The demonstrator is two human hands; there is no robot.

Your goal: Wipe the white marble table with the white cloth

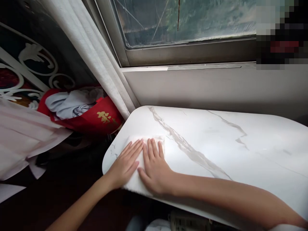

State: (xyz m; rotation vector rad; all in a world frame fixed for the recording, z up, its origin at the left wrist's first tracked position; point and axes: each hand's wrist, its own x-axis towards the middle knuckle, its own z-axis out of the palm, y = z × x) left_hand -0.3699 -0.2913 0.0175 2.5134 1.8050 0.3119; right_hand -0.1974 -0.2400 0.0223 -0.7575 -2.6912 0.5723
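Observation:
A white cloth (141, 161) lies flat near the left end of a white marble-patterned tabletop (216, 138). My left hand (125, 165) rests on the cloth's left part, fingers stretched out and pointing away from me. Beside it, my right hand (154, 166) is pressed flat on the cloth with its fingers slightly spread. The fingertips of both hands almost meet near the cloth's far edge. Neither hand grips the cloth; part of it is hidden beneath the palms.
Left of the table, a red bag (89, 118) with gold print holds pale clothing (69, 102). A white curtain (93, 54) hangs at the table's far left corner. Behind the table are a wall (192, 88) and a window (187, 22). Dark floor lies below left.

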